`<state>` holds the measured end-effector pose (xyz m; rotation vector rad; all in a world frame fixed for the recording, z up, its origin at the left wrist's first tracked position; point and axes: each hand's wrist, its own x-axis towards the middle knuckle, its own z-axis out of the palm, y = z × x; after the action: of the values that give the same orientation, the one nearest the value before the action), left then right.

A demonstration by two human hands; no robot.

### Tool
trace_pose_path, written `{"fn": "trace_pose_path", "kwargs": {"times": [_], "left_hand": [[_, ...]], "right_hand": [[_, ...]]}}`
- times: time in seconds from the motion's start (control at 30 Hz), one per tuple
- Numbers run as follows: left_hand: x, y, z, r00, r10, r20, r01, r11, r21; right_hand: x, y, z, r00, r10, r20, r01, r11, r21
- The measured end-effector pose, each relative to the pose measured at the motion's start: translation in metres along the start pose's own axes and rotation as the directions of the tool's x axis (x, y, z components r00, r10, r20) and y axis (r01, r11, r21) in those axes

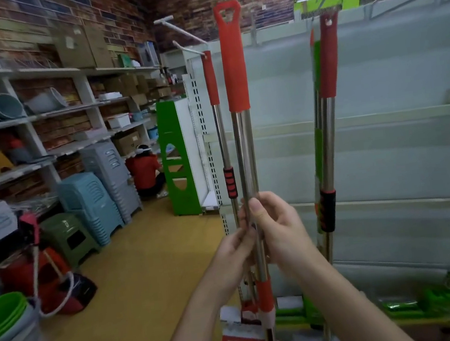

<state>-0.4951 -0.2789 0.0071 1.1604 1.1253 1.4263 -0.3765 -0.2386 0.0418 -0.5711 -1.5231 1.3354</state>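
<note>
Left hand (235,250) and right hand (278,229) each had a grip curled round the mop pole (244,145), upright just right of the hanging mop (220,131); tilting it could unhook that neighbour.

Just left of the held mop handle (245,150), a second mop handle (222,142) hangs from a wall hook (187,48), leaving only a narrow slit between the two poles. Right of the held mop handle the gap is wide and open as far as a third mop handle (330,127), which has a green-labelled pole (318,143) close beside it. Behind the held mop handle the white display panel (391,76) blocks any way through. Around its lower end, boxed mop heads (240,331) crowd the space. Well left of it, bare yellow floor (150,266) lies open up to the stacked plastic stools (94,204).
</note>
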Motion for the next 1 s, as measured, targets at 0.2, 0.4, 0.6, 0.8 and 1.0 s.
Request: {"fn": "trace_pose_path", "kwargs": {"times": [0.2, 0.4, 0.6, 0.8, 1.0], "left_hand": [[0.02, -0.001, -0.04, 0.999, 0.001, 0.04, -0.001, 1.0, 0.013], [0.038, -0.004, -0.07, 0.997, -0.019, 0.07, 0.023, 0.999, -0.049], [0.056, -0.004, -0.095, 0.998, -0.033, 0.056, 0.037, 0.997, -0.067], [0.079, 0.003, -0.114, 0.997, -0.016, 0.07, 0.018, 0.999, -0.029], [0.095, 0.008, -0.135, 0.997, 0.015, 0.081, -0.013, 0.999, -0.031]], "right_hand": [[0.024, 0.017, 0.038, 0.997, 0.007, -0.072, -0.007, 1.0, -0.006], [0.048, 0.036, 0.066, 0.991, -0.008, -0.135, -0.002, 0.997, -0.074], [0.074, 0.05, 0.088, 0.981, -0.01, -0.194, -0.009, 0.995, -0.098], [0.102, 0.056, 0.102, 0.972, -0.037, -0.231, 0.019, 0.997, -0.079], [0.123, 0.063, 0.115, 0.971, -0.045, -0.233, 0.027, 0.997, -0.079]]}}
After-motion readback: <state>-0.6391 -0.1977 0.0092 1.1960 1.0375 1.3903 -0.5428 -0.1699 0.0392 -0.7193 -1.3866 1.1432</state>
